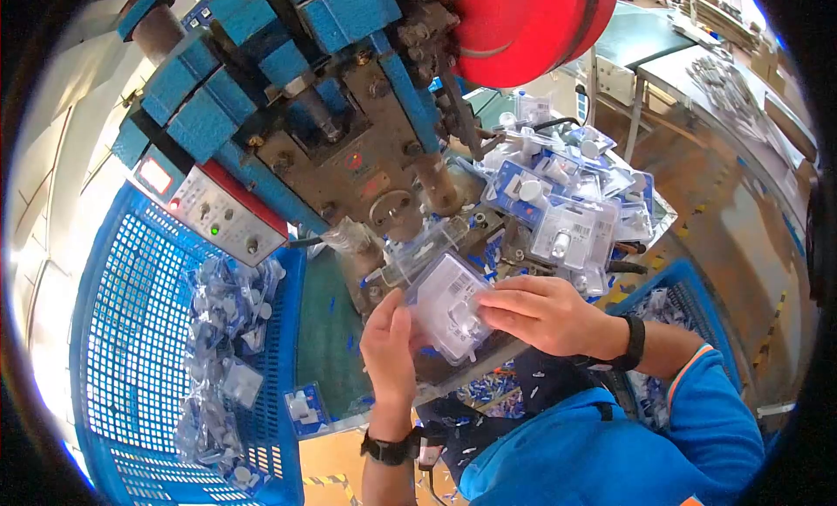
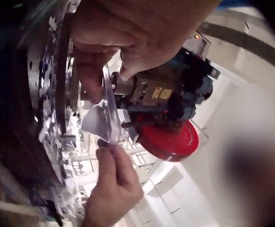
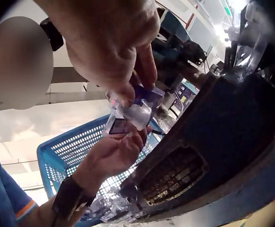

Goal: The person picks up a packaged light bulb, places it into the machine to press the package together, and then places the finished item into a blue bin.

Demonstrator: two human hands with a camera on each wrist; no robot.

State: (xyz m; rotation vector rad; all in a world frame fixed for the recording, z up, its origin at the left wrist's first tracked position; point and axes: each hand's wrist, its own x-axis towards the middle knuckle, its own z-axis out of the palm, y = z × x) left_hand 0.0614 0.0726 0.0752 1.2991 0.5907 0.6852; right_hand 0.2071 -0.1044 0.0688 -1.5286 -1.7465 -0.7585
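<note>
A clear blister pack (image 1: 446, 310) hangs over the front edge of the tabletop (image 1: 324, 323), just before the press (image 1: 357, 162), its barcode face turned up toward the head view. Both hands are on it, pinching opposite sides: the left hand (image 1: 390, 353) at its left edge, the right hand (image 1: 545, 316) at its right, with the pack between them. The step in hand looks like handling this one pack at the machine's mouth, perhaps aligning or checking it; which of these cannot be told. From such a hold, the next move would seem to call for a level grip, with fingertips kept away from the pressing parts. Outward, the press posts bound the room ahead, and a heap of packs (image 1: 571, 196) crowds the tabletop's right edge, leaving little space there. The green stretch toward the left edge gives more room, though a single pack (image 1: 305, 407) lies at the front-left corner. Beyond that edge stands the large blue basket (image 1: 113, 349) with packs in it; another basket (image 1: 708, 314) sits low past the right arm.
</note>
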